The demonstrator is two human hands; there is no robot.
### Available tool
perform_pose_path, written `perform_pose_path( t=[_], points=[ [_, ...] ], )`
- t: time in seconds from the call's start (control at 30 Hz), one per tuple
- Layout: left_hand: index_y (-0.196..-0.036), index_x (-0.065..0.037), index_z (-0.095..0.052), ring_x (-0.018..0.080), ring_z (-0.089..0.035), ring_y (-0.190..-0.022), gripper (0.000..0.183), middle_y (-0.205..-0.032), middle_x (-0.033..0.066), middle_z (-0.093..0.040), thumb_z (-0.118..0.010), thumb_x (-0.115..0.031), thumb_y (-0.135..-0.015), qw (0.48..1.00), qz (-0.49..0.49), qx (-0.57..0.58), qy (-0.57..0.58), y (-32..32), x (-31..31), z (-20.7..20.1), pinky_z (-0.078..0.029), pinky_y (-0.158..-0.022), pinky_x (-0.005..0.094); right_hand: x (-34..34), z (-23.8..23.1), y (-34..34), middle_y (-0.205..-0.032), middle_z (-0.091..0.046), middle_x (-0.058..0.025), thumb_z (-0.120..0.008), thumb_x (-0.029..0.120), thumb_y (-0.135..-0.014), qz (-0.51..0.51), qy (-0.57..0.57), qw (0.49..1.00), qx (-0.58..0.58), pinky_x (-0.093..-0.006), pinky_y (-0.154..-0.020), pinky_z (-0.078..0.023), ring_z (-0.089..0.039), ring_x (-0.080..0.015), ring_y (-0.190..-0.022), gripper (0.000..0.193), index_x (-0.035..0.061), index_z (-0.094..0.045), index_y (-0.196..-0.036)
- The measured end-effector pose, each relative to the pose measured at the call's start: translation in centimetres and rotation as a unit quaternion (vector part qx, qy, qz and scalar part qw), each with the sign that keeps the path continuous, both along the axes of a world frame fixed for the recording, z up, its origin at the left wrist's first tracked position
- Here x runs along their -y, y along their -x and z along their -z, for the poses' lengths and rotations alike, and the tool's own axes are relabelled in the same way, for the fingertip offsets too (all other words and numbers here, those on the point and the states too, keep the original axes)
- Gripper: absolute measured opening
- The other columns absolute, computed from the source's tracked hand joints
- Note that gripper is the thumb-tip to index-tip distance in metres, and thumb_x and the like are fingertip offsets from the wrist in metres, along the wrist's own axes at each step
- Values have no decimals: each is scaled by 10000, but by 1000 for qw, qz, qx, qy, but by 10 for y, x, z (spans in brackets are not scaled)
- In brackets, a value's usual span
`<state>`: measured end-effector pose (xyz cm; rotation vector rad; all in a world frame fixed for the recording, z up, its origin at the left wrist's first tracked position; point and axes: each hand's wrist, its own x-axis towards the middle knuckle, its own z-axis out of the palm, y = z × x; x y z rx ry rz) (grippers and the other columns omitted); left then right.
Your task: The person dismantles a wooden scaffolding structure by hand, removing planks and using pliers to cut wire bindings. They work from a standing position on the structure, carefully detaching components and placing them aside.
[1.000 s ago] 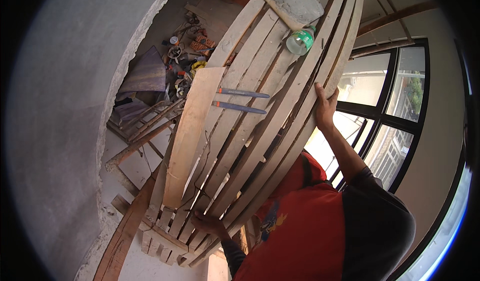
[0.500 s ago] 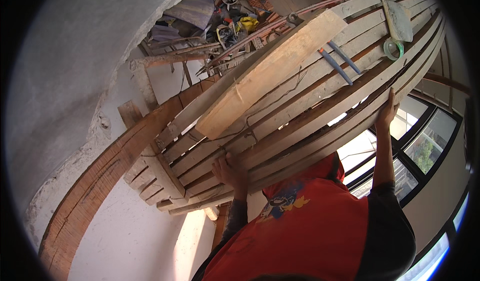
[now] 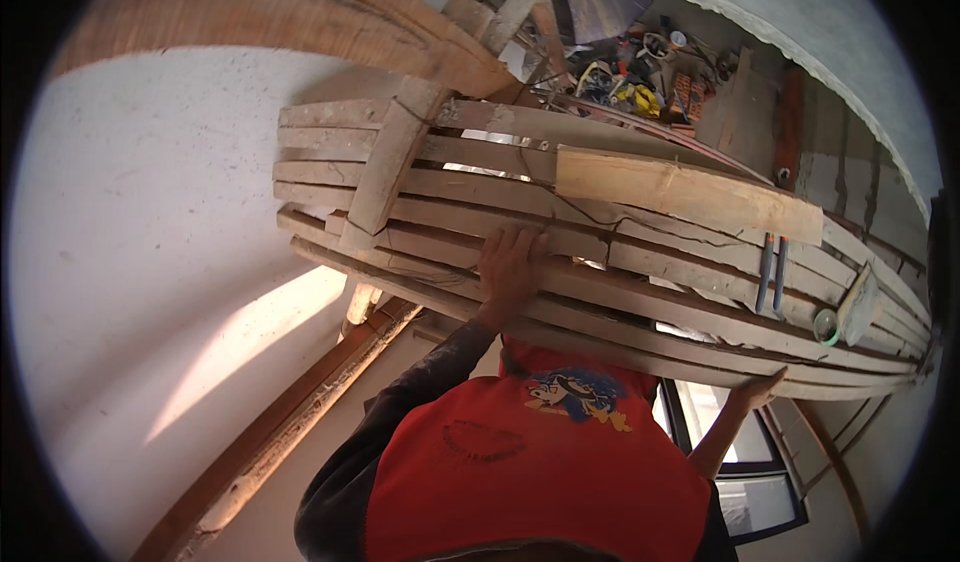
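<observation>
A long platform of dusty wooden slats (image 3: 470, 187) spans the view in front of me. My left hand (image 3: 512, 267) lies over its middle, fingers bent round a slat and their tips hidden. Farther right, my right hand (image 3: 757, 392) grips the platform's near edge, thumb on top and the other fingers mostly hidden. A pale wooden plank (image 3: 685, 192) rests across the slats beyond my hands. Two blue handles of a plier-like tool (image 3: 772, 274) stick out from under it. Near the right end lie a round clear object with a green rim (image 3: 825, 327) and a flat greyish piece (image 3: 857, 307).
A wide curved brown beam (image 3: 300, 22) crosses the upper left, by a white wall (image 3: 130, 192). Tools, bricks and a yellow item (image 3: 637, 99) litter the floor far below. A rough-edged concrete edge (image 3: 800, 37) borders the upper right. Thin wire lies over the slats.
My view has turned, so the platform now runs more level across it. My left hand has shifted along the slats toward the platform's middle; the right still holds the near edge.
</observation>
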<state>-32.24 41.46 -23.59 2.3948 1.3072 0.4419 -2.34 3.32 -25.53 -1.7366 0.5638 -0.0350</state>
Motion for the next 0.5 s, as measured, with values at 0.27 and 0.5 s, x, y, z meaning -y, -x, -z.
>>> perform_pose_path(
  t=[0.27,0.5],
  points=[
    [-865,-76,-611,259,-535,-806,157,-797,59,-550,-616,-231,-847,998,-28,18,-58,5,7,-2,-435,-743,392,61,22,-2,-1440,-384,-105,-610,-16,-720,-341,601,723,-25,-548,-1045,-289,-470,-427,-1157,869,157,-195,-1463],
    [-897,-62,-630,248,-526,-752,110,-793,75,-544,-657,-134,-819,985,-27,55,-158,11,10,-22,-422,-679,369,95,83,-36,-1369,-286,-285,-290,362,-974,-249,398,882,-40,-533,-948,-448,-333,-489,-1244,459,292,-305,-1427]
  ],
)
